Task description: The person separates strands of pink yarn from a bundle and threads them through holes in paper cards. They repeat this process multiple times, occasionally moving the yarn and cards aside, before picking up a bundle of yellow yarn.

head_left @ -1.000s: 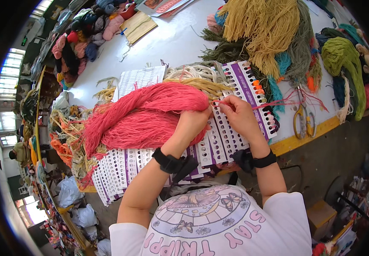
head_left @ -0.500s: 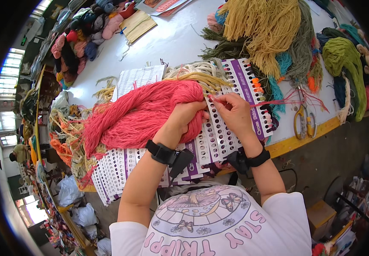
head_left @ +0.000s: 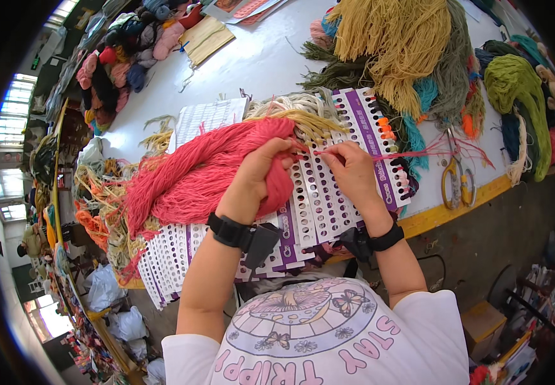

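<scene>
My left hand [head_left: 258, 173] is closed round the end of a thick skein of coral-pink thread [head_left: 194, 167], which lies across the punched cards. Close beside it, my right hand [head_left: 352, 168] pinches a few pink strands between thumb and fingertips. A short stretch of strand runs between the two hands. Under my hands lie white and purple thread cards [head_left: 319, 215] with rows of round holes. The rightmost card [head_left: 362, 122] carries small tufts of thread along its edge, orange among them. Loose pink strands [head_left: 431, 153] trail right from my right hand.
Yellow-handled scissors [head_left: 452, 179] lie near the table's right edge. Large tan hanks [head_left: 393, 45] and green hanks [head_left: 511, 90] are piled at the far right. A written sheet [head_left: 208, 119] lies behind the skein. Mixed yarn bundles [head_left: 130, 51] fill the far left.
My left hand has moved left and slightly up with the skein's end, away from my right hand. Strand now shows between them. My right hand has barely moved.
</scene>
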### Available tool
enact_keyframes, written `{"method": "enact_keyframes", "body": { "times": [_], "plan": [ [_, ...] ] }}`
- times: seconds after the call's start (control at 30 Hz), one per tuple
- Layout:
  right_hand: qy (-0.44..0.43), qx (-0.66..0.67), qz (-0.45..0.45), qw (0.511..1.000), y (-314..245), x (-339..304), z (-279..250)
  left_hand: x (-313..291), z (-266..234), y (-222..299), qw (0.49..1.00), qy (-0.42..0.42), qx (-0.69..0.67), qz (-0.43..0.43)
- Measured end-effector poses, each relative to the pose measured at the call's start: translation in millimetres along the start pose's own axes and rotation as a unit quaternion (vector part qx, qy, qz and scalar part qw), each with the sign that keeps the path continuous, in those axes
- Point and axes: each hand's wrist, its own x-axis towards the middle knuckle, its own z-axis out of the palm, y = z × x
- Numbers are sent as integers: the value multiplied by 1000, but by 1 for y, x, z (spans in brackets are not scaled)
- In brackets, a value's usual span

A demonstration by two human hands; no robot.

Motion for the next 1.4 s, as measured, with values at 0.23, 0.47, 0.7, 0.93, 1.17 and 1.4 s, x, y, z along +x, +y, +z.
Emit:
{"method": "enact_keyframes", "body": {
  "times": [0.23,0.47,0.7,0.93,1.17,1.4],
  "plan": [
    [-25,116,102,988,-14,2,0,-14,27,-18,948,-80,295,93],
    [53,32,71,995,2,-3,10,-19,-51,92,986,45,147,62],
    [21,56,107,992,0,-4,7,-195,-196,299,876,291,229,310],
    [12,174,94,980,-27,0,-5,-174,-34,180,873,27,197,446],
    [-91,401,156,898,-85,-1,1,-66,23,34,966,-185,101,149],
    [-47,452,186,871,-75,-4,2,-54,27,20,967,-214,89,104]
  ]
}}
